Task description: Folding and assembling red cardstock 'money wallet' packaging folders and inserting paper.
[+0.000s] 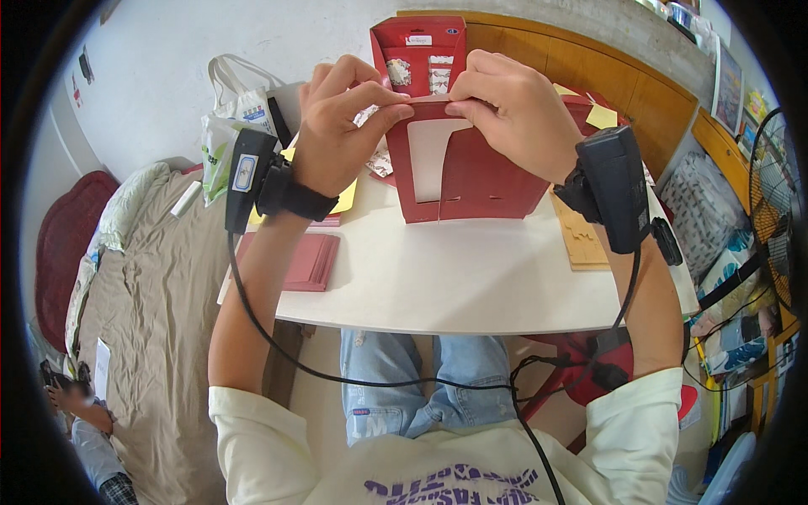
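L hand [337, 114] pinches the top edge of a red windowed carton [492, 172] upright on the white table [454, 282], R hand [518, 109] pinching just beside; prob. mid-crease, so next move calls for even pressure. Far L, white tote bag [252, 108], contents hidden; behind carton, red box [418, 29] w/ pale patterned bits [438, 74] showing.

On the left of my feed I see a beige-covered bed [160, 337], a small white object [186, 199] lying on it, and a dark red panel [67, 252] beside it. A white tote bag [251, 111] sits by the wall [168, 67]. Another person [91, 429] shows lower left; far right, I make out a fan [773, 198].
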